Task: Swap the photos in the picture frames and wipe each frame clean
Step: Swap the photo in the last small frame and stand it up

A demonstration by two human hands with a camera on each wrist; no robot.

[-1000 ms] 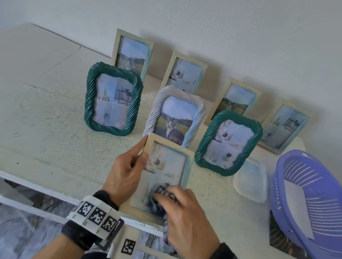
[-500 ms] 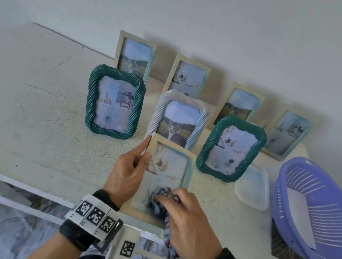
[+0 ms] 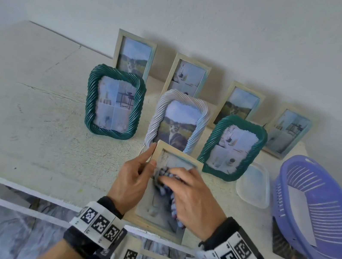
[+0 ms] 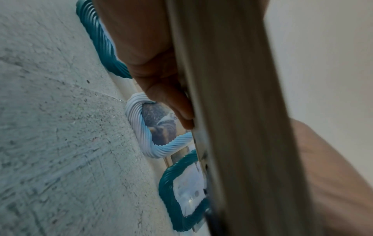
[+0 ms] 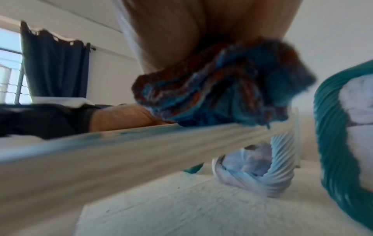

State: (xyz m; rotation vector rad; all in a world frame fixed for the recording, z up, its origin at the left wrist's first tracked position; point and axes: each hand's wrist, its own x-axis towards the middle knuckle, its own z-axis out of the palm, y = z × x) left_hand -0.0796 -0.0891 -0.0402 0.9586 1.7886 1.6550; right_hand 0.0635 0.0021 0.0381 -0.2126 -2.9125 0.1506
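A pale wooden picture frame (image 3: 150, 224) tilts over the table's front edge, glass facing me. My left hand (image 3: 132, 179) grips its left side, thumb on the front and fingers behind; the left wrist view shows that frame's edge (image 4: 232, 127) close up. My right hand (image 3: 189, 191) bunches a blue and brown patterned cloth (image 3: 163, 176) and presses it on the upper glass. From the right wrist the cloth (image 5: 222, 89) sits on the frame's rail (image 5: 141, 143). A white twisted frame (image 3: 178, 121) with a cat photo stands just behind, between two green twisted frames (image 3: 113, 101).
Several small wooden frames (image 3: 133, 55) lean against the wall at the back. A clear plastic lid (image 3: 254, 185) and a purple basket (image 3: 319, 213) lie at the right of the white table (image 3: 33, 106). A dark photo print (image 3: 286, 248) pokes out under the basket.
My right hand has slid the cloth up the glass, from the lower middle to the upper part near the left thumb. The left hand keeps its grip on the frame.
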